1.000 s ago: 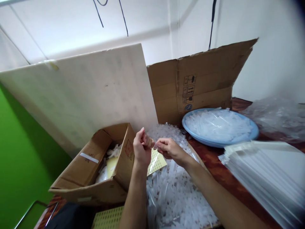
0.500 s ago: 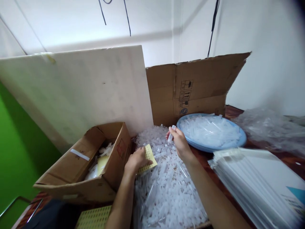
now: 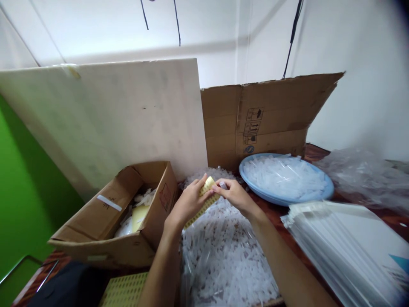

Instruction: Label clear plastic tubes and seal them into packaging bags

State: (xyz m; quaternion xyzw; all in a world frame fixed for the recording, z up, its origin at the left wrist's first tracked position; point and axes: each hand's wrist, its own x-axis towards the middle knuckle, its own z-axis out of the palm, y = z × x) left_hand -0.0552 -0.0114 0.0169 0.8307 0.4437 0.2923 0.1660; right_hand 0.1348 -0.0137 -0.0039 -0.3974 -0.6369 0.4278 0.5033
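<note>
My left hand (image 3: 188, 200) is closed on a yellow sheet of small oval stickers (image 3: 202, 209), its top edge bent up between thumb and fingers. Beside it, my right hand (image 3: 236, 197) holds a small whitish plastic tube (image 3: 223, 185). The right fingertips meet the sheet's upper right edge; whether they grip a sticker is too small to tell. Below both hands spreads a heap of small translucent plastic pieces (image 3: 228, 256), with longer clear tubes among them. Another yellow sticker sheet (image 3: 123, 290) lies at the lower left, near my left forearm.
On the left stands an open cardboard box (image 3: 156, 232) with yellow sheets and white bits inside. A blue basin (image 3: 271, 197) at the right holds clear plastic pieces. Nearer on the right lies a stack of plastic-wrapped white sheets (image 3: 345, 238), with crumpled clear film (image 3: 361, 175) behind.
My right hand has moved left and slightly down with the tube, up to the sticker sheet. My left hand has raised the sheet, which is now tilted and bent at its top.
</note>
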